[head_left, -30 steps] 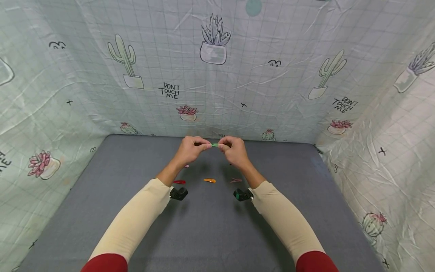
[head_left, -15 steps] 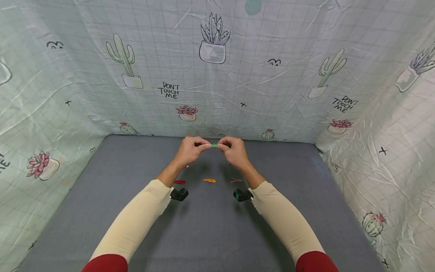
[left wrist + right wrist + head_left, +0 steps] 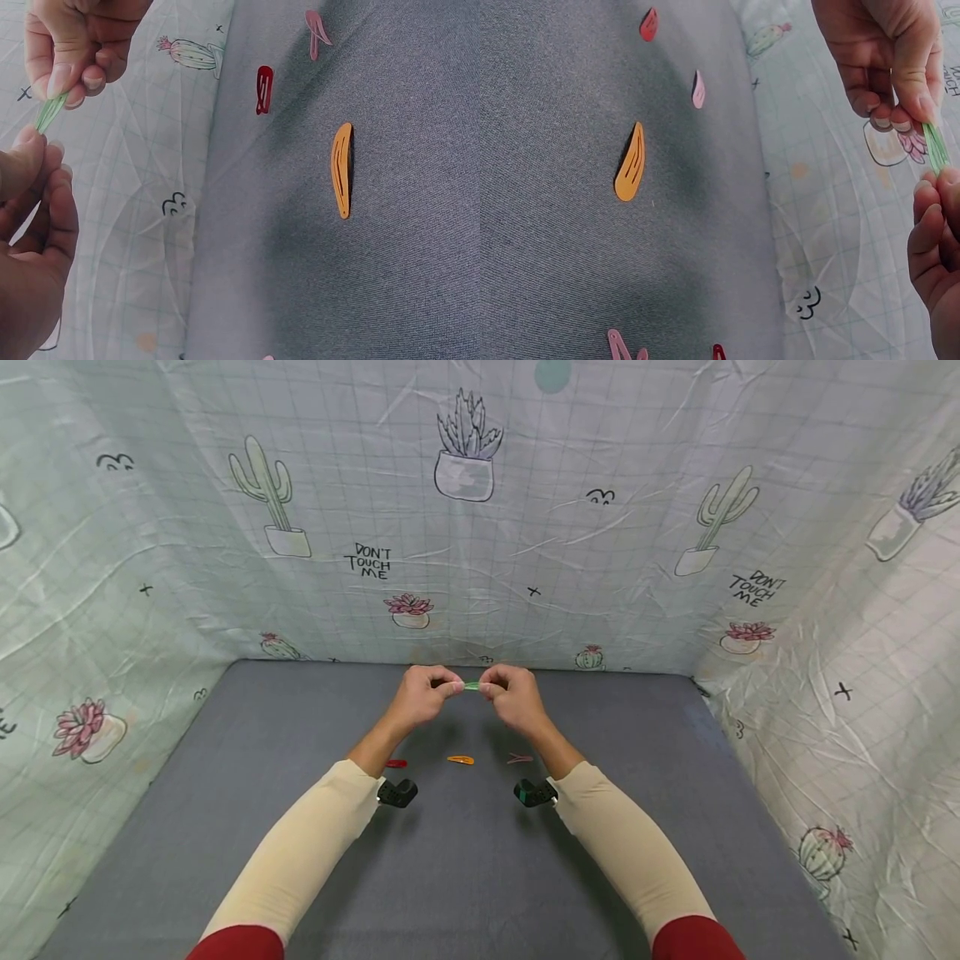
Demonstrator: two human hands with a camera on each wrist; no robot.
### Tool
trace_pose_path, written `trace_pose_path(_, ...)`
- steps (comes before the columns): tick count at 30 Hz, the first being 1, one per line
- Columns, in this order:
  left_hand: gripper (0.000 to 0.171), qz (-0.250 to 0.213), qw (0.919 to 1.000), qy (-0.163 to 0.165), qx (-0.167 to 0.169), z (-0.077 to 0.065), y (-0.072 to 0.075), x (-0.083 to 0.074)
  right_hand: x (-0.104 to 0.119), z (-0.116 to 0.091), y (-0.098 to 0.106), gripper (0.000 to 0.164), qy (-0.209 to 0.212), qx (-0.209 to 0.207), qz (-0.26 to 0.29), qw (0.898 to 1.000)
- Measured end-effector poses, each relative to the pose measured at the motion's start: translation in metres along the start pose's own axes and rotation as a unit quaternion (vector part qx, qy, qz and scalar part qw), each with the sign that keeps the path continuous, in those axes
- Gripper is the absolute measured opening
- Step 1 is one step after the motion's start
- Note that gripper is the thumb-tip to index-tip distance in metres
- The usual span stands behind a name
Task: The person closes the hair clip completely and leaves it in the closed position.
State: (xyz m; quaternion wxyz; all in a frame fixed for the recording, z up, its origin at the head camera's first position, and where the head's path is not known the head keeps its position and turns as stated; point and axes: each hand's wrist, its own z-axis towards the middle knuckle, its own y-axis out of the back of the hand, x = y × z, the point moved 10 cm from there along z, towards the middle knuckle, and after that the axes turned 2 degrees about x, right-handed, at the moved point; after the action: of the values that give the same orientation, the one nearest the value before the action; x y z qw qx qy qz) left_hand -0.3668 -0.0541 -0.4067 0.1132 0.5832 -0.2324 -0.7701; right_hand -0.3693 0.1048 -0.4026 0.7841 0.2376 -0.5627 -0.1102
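Both hands are raised over the far part of the table, fingertips almost meeting. Between them is a slim green snap hair clip [image 3: 472, 686], also plain in the left wrist view [image 3: 51, 112]. My left hand [image 3: 422, 695] pinches one end between thumb and fingers. The other end is pinched by my right hand [image 3: 514, 697]. Fingertips cover both ends of the clip, so whether it is snapped or popped cannot be told. Under the hands lie an orange snap clip [image 3: 461, 760], a red clip [image 3: 397, 763] and a pink clip [image 3: 519, 758] with its prongs spread.
A dark red clip [image 3: 264, 90] and a light pink clip [image 3: 698, 90] lie farther back, hidden by the hands in the head view. The grey table [image 3: 472, 877] ends at a patterned cloth wall [image 3: 480, 543]. Black wrist cameras [image 3: 397, 792] hang below each wrist.
Both hands have come down and toward me very slightly, keeping hold of the green snap hair clip. The head view has shifted a little. The clips on the table have stayed put.
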Motion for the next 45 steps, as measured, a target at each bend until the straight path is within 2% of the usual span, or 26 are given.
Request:
trace_pose_path(10, 0.016, -0.003, 1.0, -0.007, 0.002, 0.0, -0.001, 0.0, 0.005, 0.0, -0.001, 0.011, 0.009, 0.016, 0.008, 1.0)
trace_pose_path(17, 0.019, -0.016, 0.9999, -0.003, -0.003, -0.001, -0.003, 0.001, 0.004, 0.0, 0.0, 0.011, 0.014, 0.005, 0.035, 0.999)
trace_pose_path(22, 0.02, -0.048, 0.9987, 0.017, -0.008, -0.001, -0.005, 0.004, 0.004, -0.002, 0.0, 0.007, 0.036, 0.005, 0.064, 0.997)
trace_pose_path(26, 0.021, -0.099, 0.9941, 0.044, -0.008, 0.0, -0.006, 0.011, 0.009, -0.005, 0.002, 0.008, 0.062, 0.009, 0.073, 0.995)
trace_pose_path(31, 0.018, -0.155, 0.9843, 0.083, -0.008, 0.001, -0.006, 0.017, 0.017, -0.009, 0.005, 0.017, 0.108, 0.0, 0.035, 0.994)
trace_pose_path(35, 0.017, -0.174, 0.9797, 0.099, 0.008, -0.001, -0.007, 0.016, 0.027, -0.011, 0.006, 0.014, 0.163, -0.017, -0.018, 0.986)
trace_pose_path(37, 0.018, -0.179, 0.9784, 0.102, 0.015, -0.002, -0.008, 0.016, 0.029, -0.012, 0.006, 0.013, 0.176, -0.021, -0.032, 0.984)
trace_pose_path(40, 0.02, -0.183, 0.9783, 0.096, 0.019, -0.002, -0.008, 0.017, 0.027, -0.011, 0.008, 0.012, 0.166, -0.028, -0.031, 0.985)
trace_pose_path(45, 0.025, -0.162, 0.9854, 0.046, 0.023, -0.003, -0.006, 0.012, 0.019, -0.009, 0.01, 0.013, 0.12, -0.03, -0.009, 0.992)
